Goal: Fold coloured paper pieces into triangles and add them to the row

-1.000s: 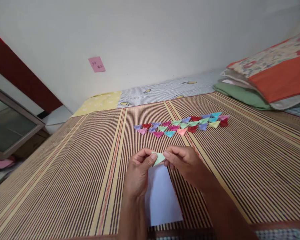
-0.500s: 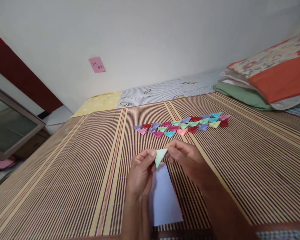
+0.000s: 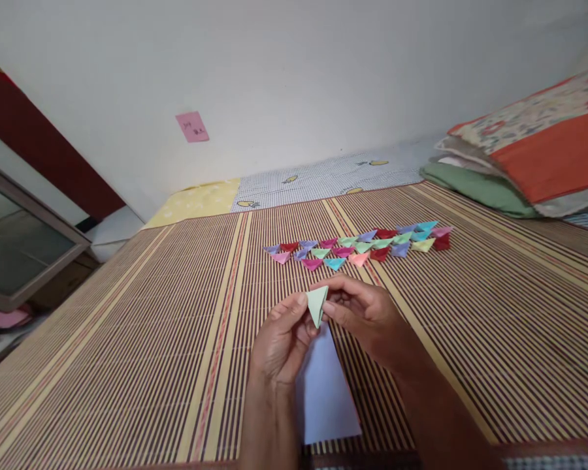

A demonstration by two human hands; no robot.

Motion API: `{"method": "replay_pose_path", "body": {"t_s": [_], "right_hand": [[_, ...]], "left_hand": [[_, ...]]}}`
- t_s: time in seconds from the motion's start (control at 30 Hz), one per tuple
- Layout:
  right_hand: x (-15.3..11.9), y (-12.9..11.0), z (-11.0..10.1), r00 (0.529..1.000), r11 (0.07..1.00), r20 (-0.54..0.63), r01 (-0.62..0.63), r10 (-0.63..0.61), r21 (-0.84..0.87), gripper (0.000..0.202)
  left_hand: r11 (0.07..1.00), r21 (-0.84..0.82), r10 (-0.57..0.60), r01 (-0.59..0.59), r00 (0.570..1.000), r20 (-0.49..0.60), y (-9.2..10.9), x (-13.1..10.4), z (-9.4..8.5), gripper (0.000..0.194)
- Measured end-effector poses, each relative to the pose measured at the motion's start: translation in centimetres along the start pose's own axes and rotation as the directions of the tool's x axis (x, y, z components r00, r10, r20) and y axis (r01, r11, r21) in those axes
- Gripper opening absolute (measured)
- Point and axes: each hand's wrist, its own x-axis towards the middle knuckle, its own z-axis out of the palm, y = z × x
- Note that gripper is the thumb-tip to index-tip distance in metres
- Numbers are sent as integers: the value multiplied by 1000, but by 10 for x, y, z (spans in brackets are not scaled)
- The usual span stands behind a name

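Many folded triangles (image 3: 343, 251) lie toward one o'clock, done, we judge; pale green piece (image 3: 316, 304) at centre, pinched in grip of our left hand (image 3: 277, 343) and right hand (image 3: 365, 314), seems unfinished.

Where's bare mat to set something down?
Striped mat left of the left hand, out to the mat's edge; also right of the right hand, up to the bedding pile. Crowded: the middle, paper triangles beyond the hands, pale paper on the near side.

A home bedroom, shown by folded bedding (image 3: 543, 166) and striped mat (image 3: 127, 339).
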Motion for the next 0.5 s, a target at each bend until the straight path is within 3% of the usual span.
{"method": "replay_pose_path", "body": {"t_s": [0.1, 0.27, 0.5], "right_hand": [[1, -6, 4, 987, 974, -90, 115, -134, -194, 24], [2, -3, 14, 901, 834, -187, 262, -391, -485, 28], [3, 16, 16, 839, 605, 8, 399, -544, -689, 30]], "left_hand": [[997, 56, 54, -52, 997, -48, -1, -2, 6, 29], [988, 91, 134, -126, 987, -85, -6, -5, 16, 29], [992, 42, 122, -118, 988, -96, -7, -3, 14, 29]]}}
